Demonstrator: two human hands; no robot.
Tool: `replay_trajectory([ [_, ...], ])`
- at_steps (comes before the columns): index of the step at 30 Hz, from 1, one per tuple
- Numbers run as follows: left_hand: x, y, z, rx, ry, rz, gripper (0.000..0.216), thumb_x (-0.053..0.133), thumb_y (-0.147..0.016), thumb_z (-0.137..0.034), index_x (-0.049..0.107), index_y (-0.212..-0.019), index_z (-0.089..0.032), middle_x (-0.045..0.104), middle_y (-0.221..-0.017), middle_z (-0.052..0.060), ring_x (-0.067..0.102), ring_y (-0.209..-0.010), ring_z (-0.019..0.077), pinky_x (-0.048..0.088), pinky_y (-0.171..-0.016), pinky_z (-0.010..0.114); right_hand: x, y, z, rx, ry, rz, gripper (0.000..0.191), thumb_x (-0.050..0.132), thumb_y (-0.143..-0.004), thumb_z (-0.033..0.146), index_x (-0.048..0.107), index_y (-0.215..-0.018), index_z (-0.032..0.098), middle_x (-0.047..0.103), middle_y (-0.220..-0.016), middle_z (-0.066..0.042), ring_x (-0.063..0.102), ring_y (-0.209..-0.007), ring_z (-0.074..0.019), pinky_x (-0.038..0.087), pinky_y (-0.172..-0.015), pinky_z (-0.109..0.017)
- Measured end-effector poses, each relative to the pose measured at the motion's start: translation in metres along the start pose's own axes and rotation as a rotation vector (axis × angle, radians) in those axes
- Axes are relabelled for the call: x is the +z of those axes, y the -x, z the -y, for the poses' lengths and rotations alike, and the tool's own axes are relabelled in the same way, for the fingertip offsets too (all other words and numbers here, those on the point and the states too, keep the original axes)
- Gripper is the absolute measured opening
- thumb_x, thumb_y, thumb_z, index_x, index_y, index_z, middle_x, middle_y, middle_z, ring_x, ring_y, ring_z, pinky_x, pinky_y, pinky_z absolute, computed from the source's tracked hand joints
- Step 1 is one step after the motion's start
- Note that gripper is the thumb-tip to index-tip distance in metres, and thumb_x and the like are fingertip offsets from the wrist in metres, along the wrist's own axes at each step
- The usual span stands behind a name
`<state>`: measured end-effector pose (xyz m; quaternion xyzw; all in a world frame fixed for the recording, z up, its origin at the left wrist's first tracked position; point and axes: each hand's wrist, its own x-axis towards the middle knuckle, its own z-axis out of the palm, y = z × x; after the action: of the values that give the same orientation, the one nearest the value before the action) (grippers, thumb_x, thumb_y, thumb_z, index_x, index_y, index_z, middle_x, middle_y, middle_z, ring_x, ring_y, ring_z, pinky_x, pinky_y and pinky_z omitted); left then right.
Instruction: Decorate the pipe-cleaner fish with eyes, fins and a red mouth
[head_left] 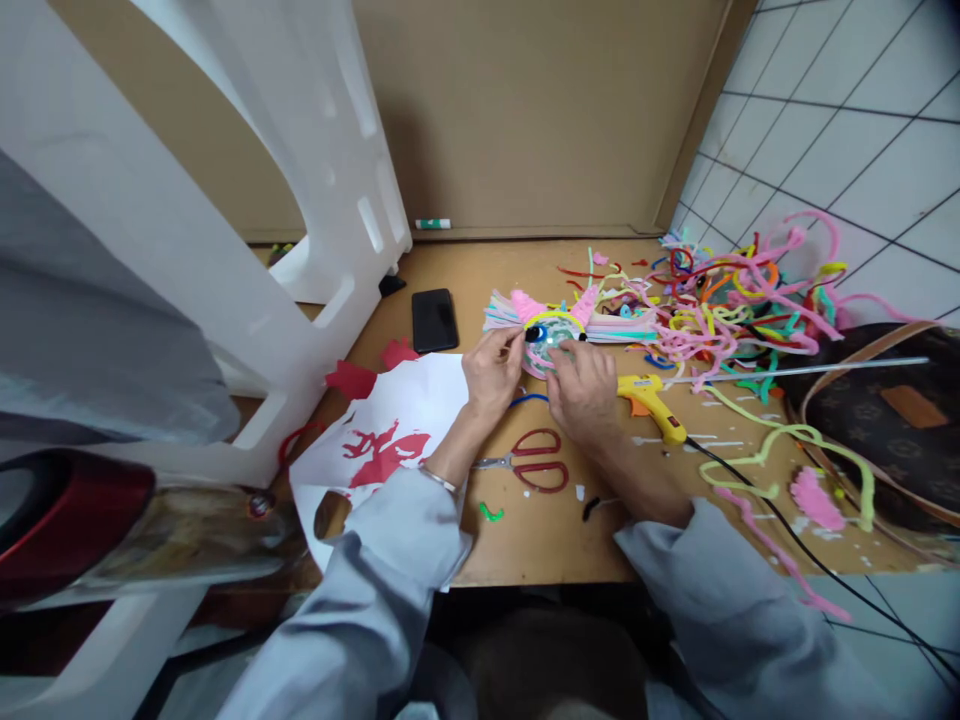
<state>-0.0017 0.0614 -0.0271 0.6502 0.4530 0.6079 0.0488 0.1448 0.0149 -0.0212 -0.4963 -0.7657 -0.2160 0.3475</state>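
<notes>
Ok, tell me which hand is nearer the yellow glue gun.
The right. The right hand is just left of the glue gun, close to its front end; the left hand is farther off, at the left side of the round craft piece.

Phone [434,320], black, 1: flat on tabletop [517,555]. Marker [433,224], white and green, 1: at foot of brown panel [547,120]. Handbag [862,425], brown, patterned, 1: near white tiled wall [862,130].

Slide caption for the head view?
Left hand and right hand at a round pink-eared craft, with yellow glue gun, red-handled scissors and tangled pipe cleaners nearby.
</notes>
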Motion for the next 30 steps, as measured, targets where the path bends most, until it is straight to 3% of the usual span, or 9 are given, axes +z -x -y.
replay_trajectory([
  [7, -0.0019, -0.0009, 0.0001, 0.043, -0.033, 0.031, 0.016, 0.06, -0.091, -0.024, 0.074, -0.092, -0.016, 0.078, -0.089, 0.006, 0.071, -0.074, 0.013, 0.056, -0.068, 0.022, -0.0027, -0.0007, 0.0019, -0.025, 0.039, -0.027, 0.027, 0.047, -0.095, 0.021, 0.066, -0.111, 0.012, 0.068, -0.112, -0.016, 0.056, -0.103, -0.0258, 0.04, -0.087, -0.038],
  [17, 0.0002, -0.0033, 0.0009, 0.082, -0.077, 0.031, 0.019, 0.057, -0.091, -0.022, 0.074, -0.092, -0.015, 0.077, -0.089, 0.007, 0.071, -0.078, 0.0133, 0.056, -0.072, 0.023, -0.0029, -0.0002, 0.0026, 0.014, -0.017, 0.07, 0.03, 0.046, -0.094, 0.02, 0.064, -0.116, 0.012, 0.064, -0.119, -0.019, 0.053, -0.11, -0.0284, 0.039, -0.091, -0.043],
  [30, -0.0006, -0.0033, 0.0021, 0.097, -0.217, 0.01, 0.017, 0.06, -0.091, -0.024, 0.075, -0.089, -0.018, 0.078, -0.088, 0.006, 0.071, -0.076, 0.0146, 0.053, -0.069, 0.024, -0.004, 0.0005, 0.0039, -0.006, -0.004, 0.038, 0.03, 0.047, -0.094, 0.022, 0.065, -0.115, 0.012, 0.065, -0.118, -0.019, 0.054, -0.11, -0.0284, 0.039, -0.092, -0.043],
])
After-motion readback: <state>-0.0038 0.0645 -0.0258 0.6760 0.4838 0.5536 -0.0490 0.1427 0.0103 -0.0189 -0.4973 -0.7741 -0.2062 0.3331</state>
